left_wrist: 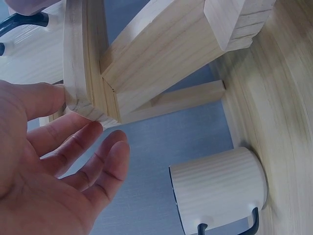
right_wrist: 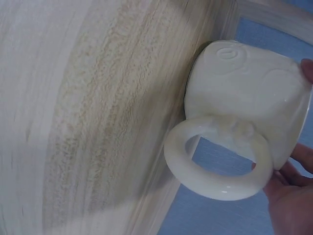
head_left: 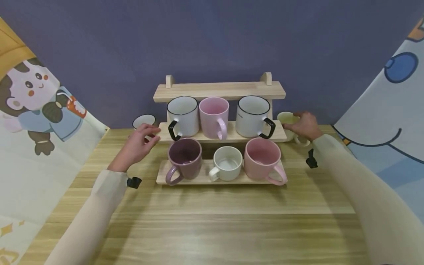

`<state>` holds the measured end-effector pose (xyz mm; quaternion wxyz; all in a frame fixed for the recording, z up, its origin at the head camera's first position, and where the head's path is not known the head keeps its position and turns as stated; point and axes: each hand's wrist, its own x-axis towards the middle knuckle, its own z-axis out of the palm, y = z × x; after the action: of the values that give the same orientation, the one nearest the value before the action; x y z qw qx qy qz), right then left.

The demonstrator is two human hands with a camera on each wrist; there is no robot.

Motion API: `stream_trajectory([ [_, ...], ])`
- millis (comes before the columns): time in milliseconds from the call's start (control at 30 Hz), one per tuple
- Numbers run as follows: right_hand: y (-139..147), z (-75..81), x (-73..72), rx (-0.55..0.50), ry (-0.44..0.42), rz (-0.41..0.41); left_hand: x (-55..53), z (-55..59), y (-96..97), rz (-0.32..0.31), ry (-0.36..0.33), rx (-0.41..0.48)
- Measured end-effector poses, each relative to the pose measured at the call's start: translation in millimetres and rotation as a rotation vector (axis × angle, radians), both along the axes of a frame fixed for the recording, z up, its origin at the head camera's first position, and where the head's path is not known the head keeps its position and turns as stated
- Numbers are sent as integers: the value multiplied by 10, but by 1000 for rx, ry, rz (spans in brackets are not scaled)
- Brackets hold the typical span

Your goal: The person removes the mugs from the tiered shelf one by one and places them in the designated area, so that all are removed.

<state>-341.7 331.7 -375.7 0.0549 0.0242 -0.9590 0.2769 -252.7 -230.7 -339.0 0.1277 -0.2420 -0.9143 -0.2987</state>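
Observation:
At the left end of a three-tier wooden mug rack (head_left: 208, 179), my left hand (head_left: 138, 143) pinches the middle board's corner (left_wrist: 93, 105) between thumb and index finger. The other fingers are loosely curled below it. Beside that hand, a white ribbed mug with a dark rim (left_wrist: 220, 186) stands on the table, partly hidden in the head view. My right hand (head_left: 304, 126) grips the rim of a cream mug (right_wrist: 244, 88) right of the rack. The mug has raised relief and a ring-shaped handle (right_wrist: 220, 188); its base is at the table surface.
The middle tier bears two white mugs with black handles (head_left: 183, 117) (head_left: 252, 117) and a pink mug (head_left: 213, 117). Below stand a purple mug (head_left: 185, 162), a small white cup (head_left: 228, 165) and a rose-pink mug (head_left: 261, 158). A dark blue backdrop (head_left: 212, 40) rises behind.

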Motion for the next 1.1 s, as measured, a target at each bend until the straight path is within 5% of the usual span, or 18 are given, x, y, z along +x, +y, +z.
stream_trajectory([
  [233, -16, 109, 21, 12, -36, 54, 4, 8, 7, 0, 5, 12],
  [367, 14, 238, 86, 1, 23, 80, 3, 5, 5, 6, -7, 15],
  [667, -93, 722, 425, -69, 291, 126, -2, -14, 7, -1, -6, 23],
  [900, -405, 1092, 719, -61, 334, 225, -21, -22, 3, -10, 17, 29],
  [1100, -759, 1252, 872, 16, 330, 344, -23, -23, -6, -11, 11, 29],
])
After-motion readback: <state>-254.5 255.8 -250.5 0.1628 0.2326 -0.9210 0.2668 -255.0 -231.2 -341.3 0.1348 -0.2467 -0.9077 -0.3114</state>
